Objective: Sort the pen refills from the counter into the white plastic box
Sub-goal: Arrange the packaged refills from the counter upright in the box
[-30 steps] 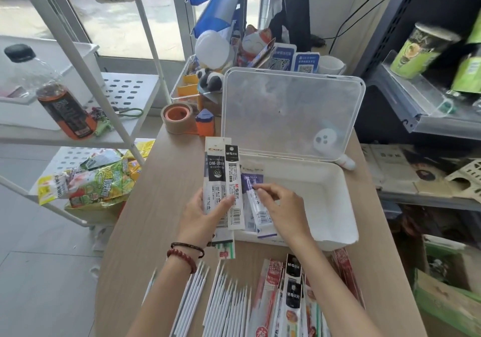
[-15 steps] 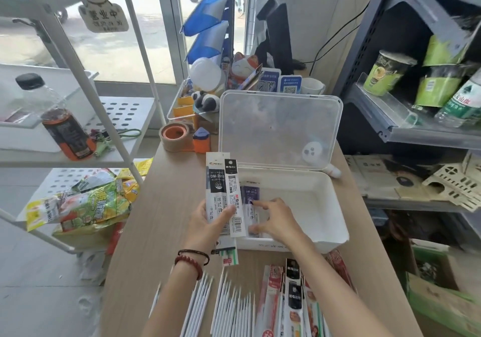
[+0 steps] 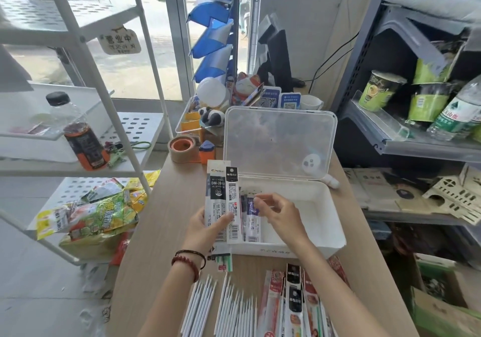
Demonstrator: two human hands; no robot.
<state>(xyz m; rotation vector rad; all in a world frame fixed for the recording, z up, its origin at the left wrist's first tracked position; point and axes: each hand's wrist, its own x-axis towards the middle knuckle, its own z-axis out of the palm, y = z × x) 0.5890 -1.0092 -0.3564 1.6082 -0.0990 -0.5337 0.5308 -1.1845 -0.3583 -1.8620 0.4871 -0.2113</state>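
— Hands first: what is each doing?

— Her left hand (image 3: 208, 228) grips two refill packs (image 3: 225, 196) upright, thumb across their fronts, just beside the near left corner of the white plastic box (image 3: 286, 250). Her right hand (image 3: 282, 217) hangs over the box with its fingers loosely curled. I cannot tell whether they pinch the top of the purple pack (image 3: 252, 222) or sit just clear of it.

— Where are the refills overall?

— The purple pack lies inside the box along its left wall, and there may be another tucked beside it. The rest lie on the surface (image 3: 169, 219) near her. There are loose white refills (image 3: 234, 308) in two fans, and sleeved packs (image 3: 294, 297) to their right.

— How many?

— Two packs in the left hand and one for certain in the box. The loose ones come to well over a dozen, too tightly laid to count exactly. About five or six sleeved packs are overlapping. A green-striped pack (image 3: 224, 260) shows below her left wrist, held or lying there, I can't say.

— How will they handle?

— I'd judge them very light. The glossy sleeves are probably slippery but stiffened by the refills inside, so take them flat at mid-length. The loose ones are thin and likely to roll, so gather them as a bundle around the middle, away from the tips.
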